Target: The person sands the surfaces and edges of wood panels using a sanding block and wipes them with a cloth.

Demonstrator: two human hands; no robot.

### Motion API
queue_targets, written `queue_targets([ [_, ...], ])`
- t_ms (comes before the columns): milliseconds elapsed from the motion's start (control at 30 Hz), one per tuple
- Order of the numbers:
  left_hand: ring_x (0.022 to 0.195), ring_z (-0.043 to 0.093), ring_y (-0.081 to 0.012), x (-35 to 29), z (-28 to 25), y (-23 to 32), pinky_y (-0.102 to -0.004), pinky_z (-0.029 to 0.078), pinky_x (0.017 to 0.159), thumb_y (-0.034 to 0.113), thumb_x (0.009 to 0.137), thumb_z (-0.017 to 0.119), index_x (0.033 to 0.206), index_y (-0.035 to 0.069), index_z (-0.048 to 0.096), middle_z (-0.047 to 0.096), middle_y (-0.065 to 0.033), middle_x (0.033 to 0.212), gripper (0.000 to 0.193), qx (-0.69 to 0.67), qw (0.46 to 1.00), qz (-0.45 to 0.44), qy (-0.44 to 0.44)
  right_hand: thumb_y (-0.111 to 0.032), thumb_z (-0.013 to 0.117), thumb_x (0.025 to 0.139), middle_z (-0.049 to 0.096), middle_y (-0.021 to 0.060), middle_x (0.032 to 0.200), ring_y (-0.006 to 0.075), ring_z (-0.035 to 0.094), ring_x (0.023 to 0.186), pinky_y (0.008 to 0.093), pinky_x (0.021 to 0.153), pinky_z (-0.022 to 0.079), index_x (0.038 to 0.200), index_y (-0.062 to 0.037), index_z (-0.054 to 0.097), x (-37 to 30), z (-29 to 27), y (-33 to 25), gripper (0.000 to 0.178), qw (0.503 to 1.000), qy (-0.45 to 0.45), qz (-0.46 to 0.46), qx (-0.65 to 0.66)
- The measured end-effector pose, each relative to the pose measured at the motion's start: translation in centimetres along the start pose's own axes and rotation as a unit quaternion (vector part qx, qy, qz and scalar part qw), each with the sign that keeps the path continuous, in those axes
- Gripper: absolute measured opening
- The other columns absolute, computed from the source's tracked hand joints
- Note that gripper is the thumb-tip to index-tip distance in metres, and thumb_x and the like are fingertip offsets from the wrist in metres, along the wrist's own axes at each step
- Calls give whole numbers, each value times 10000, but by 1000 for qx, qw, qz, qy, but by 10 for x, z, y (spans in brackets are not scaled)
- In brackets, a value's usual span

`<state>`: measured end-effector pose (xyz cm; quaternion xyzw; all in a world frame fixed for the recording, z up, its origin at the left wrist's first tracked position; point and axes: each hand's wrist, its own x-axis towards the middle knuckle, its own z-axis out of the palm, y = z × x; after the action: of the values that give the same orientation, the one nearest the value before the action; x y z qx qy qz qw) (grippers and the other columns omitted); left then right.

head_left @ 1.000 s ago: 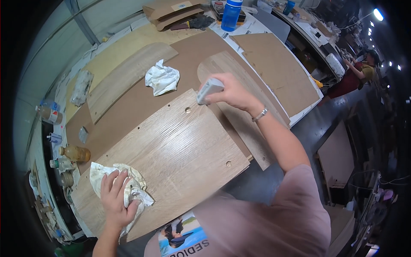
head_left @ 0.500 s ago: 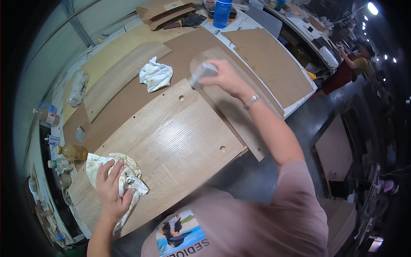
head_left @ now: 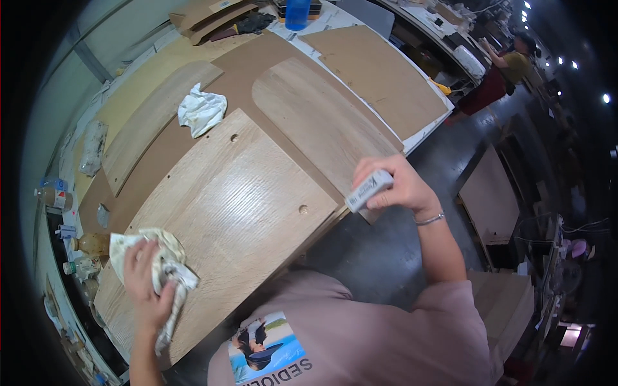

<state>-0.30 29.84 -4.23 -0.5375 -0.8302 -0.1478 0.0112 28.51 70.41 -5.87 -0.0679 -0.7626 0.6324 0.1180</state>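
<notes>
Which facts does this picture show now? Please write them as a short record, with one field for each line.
Left hand: on the crumpled, stained cloth, left hand over the board's near-left part
Right hand: right hand grips a grey block near the board's right corner; contact unclear
Main board: light wood-grain board, two larger round holes visible
Beyond the board: white crumpled cloth
Other boards: one round-ended board to the right, another to the left
</notes>
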Motion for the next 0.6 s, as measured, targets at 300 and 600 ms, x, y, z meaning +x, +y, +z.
queue_targets([
  [300,1261,492,-370,47,18,-23,-431,356,1082,112,813,613,1417,-7,446,509,-200,1389,638,-14,999,-28,32,-101,780,737,694,55,870,94,630,790,236,712,493,936,-1,696,32,30,0,238,989,135,-41,-35],
  [600,1248,498,-374,51,17,-24,-431,362,1075,126,805,625,1392,-16,479,544,-197,1355,621,-23,999,3,43,-102,788,719,684,75,840,136,649,780,284,701,506,907,-6,687,44,36,7,234,995,66,-38,-62],
])
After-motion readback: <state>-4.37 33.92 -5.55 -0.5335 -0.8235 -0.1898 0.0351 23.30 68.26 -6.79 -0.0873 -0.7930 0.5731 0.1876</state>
